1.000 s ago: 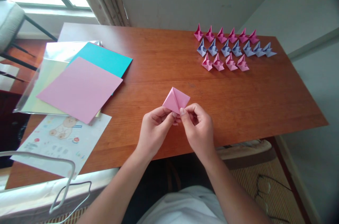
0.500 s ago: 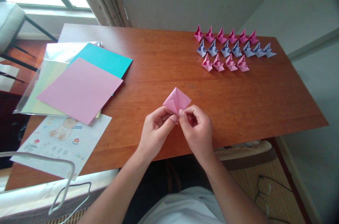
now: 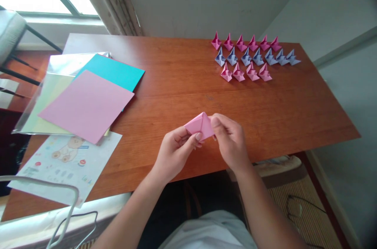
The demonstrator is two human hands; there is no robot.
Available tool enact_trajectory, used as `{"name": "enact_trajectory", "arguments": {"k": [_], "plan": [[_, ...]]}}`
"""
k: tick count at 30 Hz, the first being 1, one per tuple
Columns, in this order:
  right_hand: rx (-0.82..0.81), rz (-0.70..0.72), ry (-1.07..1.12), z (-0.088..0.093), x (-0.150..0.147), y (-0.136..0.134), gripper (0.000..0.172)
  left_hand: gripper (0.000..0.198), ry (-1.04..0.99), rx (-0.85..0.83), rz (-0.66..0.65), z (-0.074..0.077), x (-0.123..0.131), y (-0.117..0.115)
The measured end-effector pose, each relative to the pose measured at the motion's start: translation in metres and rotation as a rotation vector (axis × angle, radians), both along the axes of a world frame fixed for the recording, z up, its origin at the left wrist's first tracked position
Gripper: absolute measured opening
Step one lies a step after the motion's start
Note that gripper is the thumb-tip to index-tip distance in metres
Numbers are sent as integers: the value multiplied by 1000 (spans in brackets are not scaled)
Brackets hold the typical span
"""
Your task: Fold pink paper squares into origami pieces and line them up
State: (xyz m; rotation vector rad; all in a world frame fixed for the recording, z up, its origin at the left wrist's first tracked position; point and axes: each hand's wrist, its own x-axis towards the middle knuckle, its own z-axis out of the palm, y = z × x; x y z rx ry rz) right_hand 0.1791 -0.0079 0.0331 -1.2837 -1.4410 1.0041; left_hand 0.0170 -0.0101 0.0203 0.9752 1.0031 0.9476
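Observation:
A small folded pink origami paper (image 3: pixel 201 125) is held between my two hands above the front part of the table. My left hand (image 3: pixel 177 150) pinches its lower left side, thumb on top and fingers underneath. At its right edge my right hand (image 3: pixel 230 139) grips the paper between thumb and bent fingers. A crease runs down from the paper's upper point, with a folded flap on the left side. The fingers under the paper are partly hidden.
Rows of folded paper figures, pink (image 3: pixel 226 72) and lavender (image 3: pixel 232 57), stand at the back right of the wooden table (image 3: pixel 165 84). To the left lie pink sheets (image 3: pixel 86 105), turquoise paper (image 3: pixel 113 74) and a bear-printed sheet (image 3: pixel 67 166). A white cable (image 3: pixel 44 182) crosses the lower left.
The folded paper has turned and come lower, nearer to me. My right hand has shifted from its bottom point to its right edge, while my left hand keeps its pinch.

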Motion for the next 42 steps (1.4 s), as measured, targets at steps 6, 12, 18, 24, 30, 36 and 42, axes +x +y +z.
{"name": "enact_trajectory", "arguments": {"k": [6,12,18,24,30,36,42], "plan": [[92,50,-157,4,5,5,32,29,13,-1,-31,3,-1,0],[227,-27,-364,4,4,2,26,32,14,-4,-36,2,0,0],[245,-16,-370,3,4,2,28,33,18,-2,-50,-2,0,0],[88,-21,-171,-1,8,4,29,34,36,33,-115,-4,0,0],[300,-173,-436,-7,3,3,20,33,43,40,-93,-2,1,0],[214,-113,-300,-4,7,2,27,32,110,138,-66,-6,3,-2],[106,-13,-211,0,9,6,23,32,237,248,-102,-8,2,-3]]}}
